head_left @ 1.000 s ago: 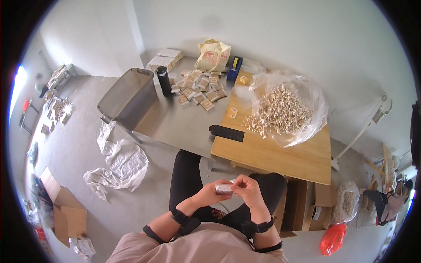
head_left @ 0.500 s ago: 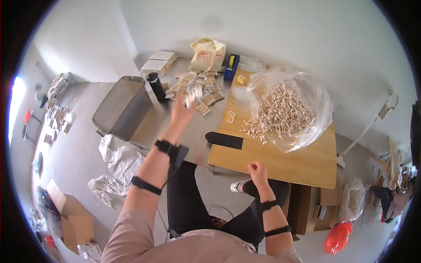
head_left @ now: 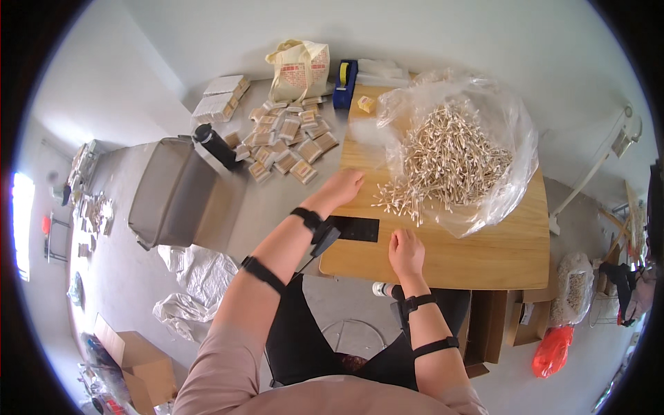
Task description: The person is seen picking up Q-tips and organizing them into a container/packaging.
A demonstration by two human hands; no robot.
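Swab pile (head_left: 456, 155): messy, thin tan sticks, white tips. Left hand (head_left: 344, 188), right hand (head_left: 407, 251) near pile, both curled (cannot tell if holding).

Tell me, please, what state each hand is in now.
Left hand: its grip cannot be told from this view.
Right hand: closed loosely, nothing visible in it.

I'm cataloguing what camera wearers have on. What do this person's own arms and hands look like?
The left hand and right hand are ungloved. The sleeves are short, pinkish-beige. Each forearm wears two black bands, the wrist one carrying a dark boxy module.
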